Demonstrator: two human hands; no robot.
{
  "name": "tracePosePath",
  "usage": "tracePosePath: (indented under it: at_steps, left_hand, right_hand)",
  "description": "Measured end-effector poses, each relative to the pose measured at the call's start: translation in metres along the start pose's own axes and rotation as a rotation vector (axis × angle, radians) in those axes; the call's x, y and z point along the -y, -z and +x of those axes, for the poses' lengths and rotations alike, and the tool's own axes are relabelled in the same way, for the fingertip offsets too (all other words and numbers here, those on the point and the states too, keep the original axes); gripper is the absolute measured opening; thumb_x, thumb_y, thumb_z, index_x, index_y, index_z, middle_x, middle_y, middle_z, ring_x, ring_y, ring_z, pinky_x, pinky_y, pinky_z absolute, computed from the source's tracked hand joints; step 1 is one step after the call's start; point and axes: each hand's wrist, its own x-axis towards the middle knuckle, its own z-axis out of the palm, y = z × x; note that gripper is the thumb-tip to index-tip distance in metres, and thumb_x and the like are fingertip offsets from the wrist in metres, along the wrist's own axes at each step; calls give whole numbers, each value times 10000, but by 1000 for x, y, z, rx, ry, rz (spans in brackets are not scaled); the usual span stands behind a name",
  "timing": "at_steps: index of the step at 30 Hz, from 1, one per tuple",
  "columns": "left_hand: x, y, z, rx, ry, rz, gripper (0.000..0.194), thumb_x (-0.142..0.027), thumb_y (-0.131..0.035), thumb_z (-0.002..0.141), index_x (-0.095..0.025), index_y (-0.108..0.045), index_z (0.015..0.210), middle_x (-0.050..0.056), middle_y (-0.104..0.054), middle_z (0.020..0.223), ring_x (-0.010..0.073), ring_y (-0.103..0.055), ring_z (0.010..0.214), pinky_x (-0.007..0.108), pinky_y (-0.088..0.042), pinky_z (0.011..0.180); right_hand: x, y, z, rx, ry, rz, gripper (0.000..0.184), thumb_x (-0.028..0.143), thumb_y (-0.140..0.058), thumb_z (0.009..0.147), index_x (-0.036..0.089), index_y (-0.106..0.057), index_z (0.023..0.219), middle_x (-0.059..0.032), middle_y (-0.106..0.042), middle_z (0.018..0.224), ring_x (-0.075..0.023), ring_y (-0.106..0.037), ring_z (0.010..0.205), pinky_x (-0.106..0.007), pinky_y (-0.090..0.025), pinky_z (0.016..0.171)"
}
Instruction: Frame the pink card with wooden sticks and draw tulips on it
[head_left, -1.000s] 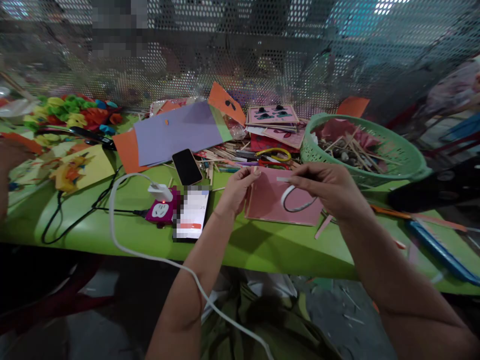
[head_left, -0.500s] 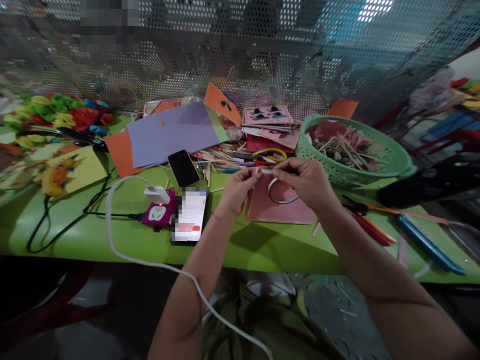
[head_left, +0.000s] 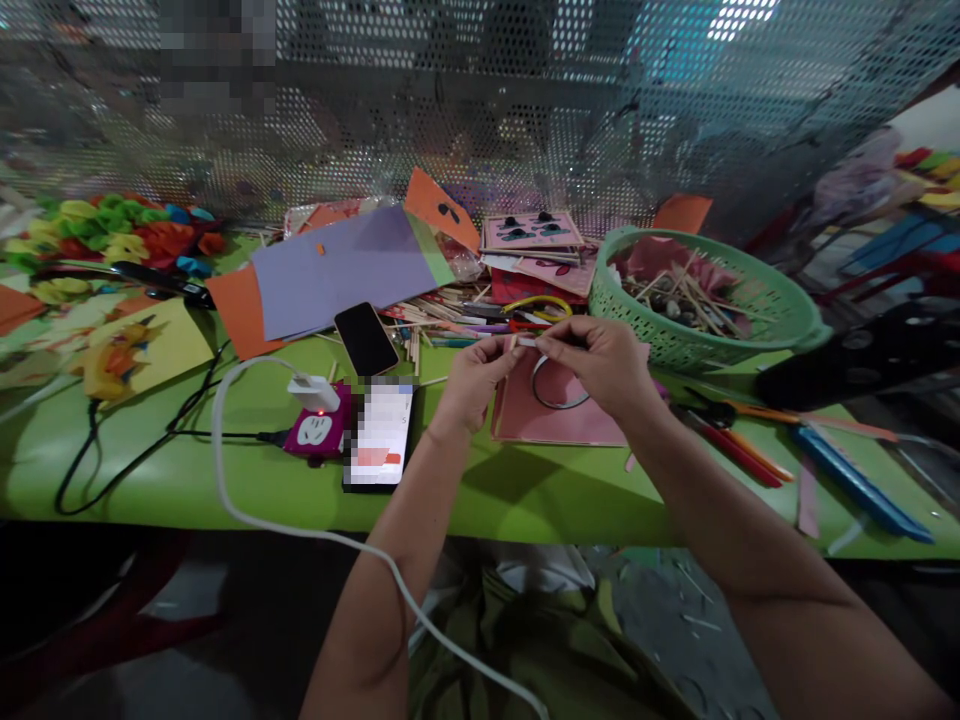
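My left hand [head_left: 474, 382] and my right hand [head_left: 600, 362] are close together over a pink card [head_left: 517, 408] on the green table. Between their pinched fingertips runs a short piece of a narrow white strip [head_left: 527, 342], which looks like tape. From my right fingers a thin curled loop of the strip [head_left: 561, 404] hangs in front of the card. Just behind my hands lie yellow-handled scissors [head_left: 551, 304] and several pens.
A green basket [head_left: 787, 335] of sticks and stones stands at right. Nearby lie red-handled scissors [head_left: 739, 450] and a blue cutter [head_left: 862, 485]. To the left are two phones, a purple power socket [head_left: 330, 445] with a white cable, and purple paper [head_left: 345, 260].
Both hands keep their pinch on the strip. My right hand has shifted slightly left, and the hanging loop has swung a little left with it.
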Motion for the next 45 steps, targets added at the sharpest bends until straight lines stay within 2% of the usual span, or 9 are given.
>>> tracePosePath:
  at_steps: [6, 13, 18, 26, 28, 32, 36, 40, 45]
  left_hand:
    - [-2, -3, -1, -21, 16, -12, 192, -210, -941, 663, -177, -800, 789, -1, -761, 771, 99, -653, 723, 230, -504, 769]
    - [1, -4, -1, -31, -7, -26, 258, -261, -967, 618, -167, -797, 788, -7, -760, 767, 81, -628, 686, 206, -492, 713]
    - [4, -6, -1, -104, -4, 1, 240, -280, -950, 664, -168, -780, 791, -19, -738, 742, 75, -608, 656, 203, -485, 690]
    - [5, -9, -1, -217, -94, 80, 200, -208, -874, 728, -162, -690, 664, -48, -634, 660, 59, -506, 606, 191, -399, 621]
    - [5, -9, -1, -229, -109, 93, 208, -205, -863, 731, -162, -674, 656, -50, -615, 654, 61, -491, 606, 192, -384, 615]
    - [6, -8, -1, -213, -129, 108, 220, -226, -859, 723, -162, -657, 664, -50, -599, 656, 66, -475, 612, 193, -363, 608]
    - [5, -6, -2, -222, -113, 130, 270, -264, -874, 722, -169, -630, 656, -52, -578, 645, 73, -471, 610, 203, -370, 616]
    - [3, -8, -4, -264, -116, 140, 288, -253, -868, 732, -174, -606, 642, -56, -553, 633, 73, -456, 602, 206, -364, 615]
    - [-2, -9, -6, -292, -130, 136, 258, -240, -859, 744, -178, -626, 651, -56, -567, 637, 74, -463, 609, 204, -375, 617]
  right_hand:
    - [0, -3, -1, -21, 13, -21, 206, 417, -715, 781, 228, -736, 702, -23, -718, 694, -196, -611, 690, -340, -462, 673]
    - [2, -6, -3, -54, 9, -53, 189, 385, -710, 794, 217, -750, 717, -27, -727, 699, -194, -622, 691, -334, -458, 670]
    - [3, -7, -4, -57, 24, -68, 166, 364, -719, 797, 221, -764, 726, -26, -757, 707, -206, -643, 690, -351, -471, 696]
    - [10, -6, -5, 5, 26, -167, 111, 323, -703, 808, 242, -754, 752, -31, -783, 755, -226, -679, 703, -353, -479, 681]
    - [12, -4, -7, 26, 33, -269, 59, 258, -697, 791, 245, -754, 787, -37, -788, 774, -234, -689, 709, -352, -468, 683]
    - [15, 1, -11, 76, 103, -512, 231, 139, -664, 733, 258, -756, 908, -50, -802, 846, -260, -701, 756, -352, -427, 668]
    - [15, 6, -14, 100, 148, -647, 332, 124, -646, 726, 274, -740, 1007, -54, -813, 899, -282, -711, 803, -352, -402, 666]
    - [14, 19, -15, 73, 132, -660, 366, 160, -681, 723, 289, -730, 1061, -51, -811, 954, -295, -723, 841, -352, -418, 691]
    - [12, 44, -12, 98, 90, -530, 291, 196, -756, 723, 296, -742, 996, -39, -806, 973, -306, -744, 904, -358, -458, 725]
